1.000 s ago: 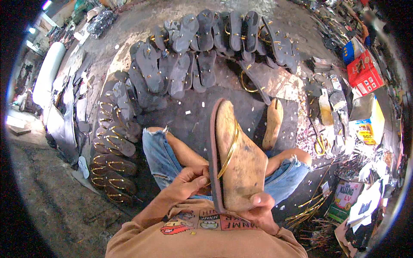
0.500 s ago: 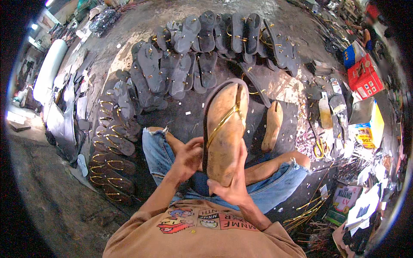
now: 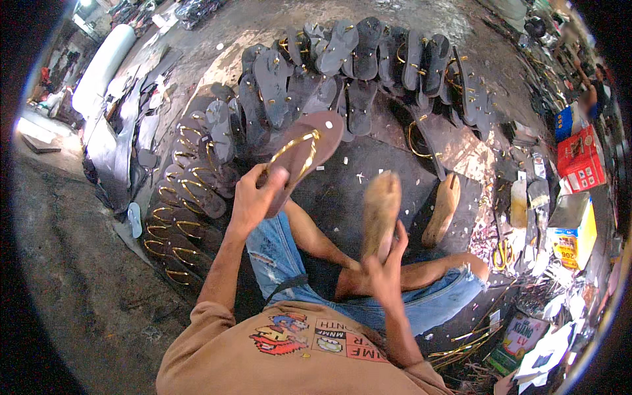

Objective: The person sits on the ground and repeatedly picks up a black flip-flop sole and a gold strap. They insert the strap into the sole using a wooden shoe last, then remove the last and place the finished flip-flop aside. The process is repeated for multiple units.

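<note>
My left hand [image 3: 253,197] grips a brown flip-flop [image 3: 326,141] by its heel end, thumb on the upper side. Gold V-shaped straps cross the sandal, and a small white spot shows near its toe. In my right hand [image 3: 387,266] is a worn wooden shoe last [image 3: 380,210], held upright by its heel end and somewhat blurred. The two pieces are apart. A second wooden last [image 3: 442,210] lies on the dark mat [image 3: 329,197] to the right, beyond my knee.
Many dark soles [image 3: 362,105] and gold-strapped sandals [image 3: 197,191] form an arc ahead and left. On the right are yellow-handled scissors [image 3: 503,253], a red box [image 3: 580,158], a yellow-and-blue box [image 3: 571,230], a green tin [image 3: 517,342] and gold strips [image 3: 461,349]. A person [image 3: 586,92] is far right.
The flip-flop has come off the wooden last. My left hand has carried the sandal up and left, while my right hand has moved right and lower with the bare last.
</note>
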`<state>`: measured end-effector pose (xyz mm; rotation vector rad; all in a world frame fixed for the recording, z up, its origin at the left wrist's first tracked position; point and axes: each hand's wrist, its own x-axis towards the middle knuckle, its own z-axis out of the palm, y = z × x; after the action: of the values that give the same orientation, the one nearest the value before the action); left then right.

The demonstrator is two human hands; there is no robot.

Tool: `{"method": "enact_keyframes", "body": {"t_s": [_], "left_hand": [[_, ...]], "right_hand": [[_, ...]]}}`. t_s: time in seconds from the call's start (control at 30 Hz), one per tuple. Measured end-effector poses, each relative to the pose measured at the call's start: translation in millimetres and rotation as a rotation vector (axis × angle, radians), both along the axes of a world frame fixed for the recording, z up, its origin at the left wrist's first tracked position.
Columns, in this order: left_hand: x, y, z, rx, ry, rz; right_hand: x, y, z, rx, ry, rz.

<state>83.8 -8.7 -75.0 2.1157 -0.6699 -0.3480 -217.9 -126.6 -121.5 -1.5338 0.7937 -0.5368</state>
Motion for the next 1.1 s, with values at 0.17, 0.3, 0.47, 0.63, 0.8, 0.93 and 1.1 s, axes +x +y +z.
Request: {"method": "enact_keyframes", "body": {"t_s": [0.17, 0.3, 0.47, 0.63, 0.8, 0.93, 1.1], "left_hand": [[-27, 8, 24, 0.124, -0.098, -0.2], [-50, 7, 52, 0.089, -0.022, -0.415], [-22, 26, 45, 0.112, 0.415, -0.432], [-43, 48, 20, 0.017, 0.602, -0.385], [-55, 66, -6, 0.02, 0.603, -0.297], [-40, 103, -24, -0.009, 0.665, -0.255], [-19, 169, -36, -0.329, 0.721, 0.442]], "right_hand": [[37, -64, 34, -0.828, 0.476, -0.038], [60, -102, 65, -0.486, 0.09, 0.135], [41, -109, 32, -0.04, 0.078, 0.291], [30, -94, 8, 0.536, -0.124, 0.286], [54, -105, -9, 0.321, 0.004, 0.425], [109, -100, -3, 0.226, 0.071, 0.624], [209, -144, -44, -0.219, -0.002, 0.562]]}}
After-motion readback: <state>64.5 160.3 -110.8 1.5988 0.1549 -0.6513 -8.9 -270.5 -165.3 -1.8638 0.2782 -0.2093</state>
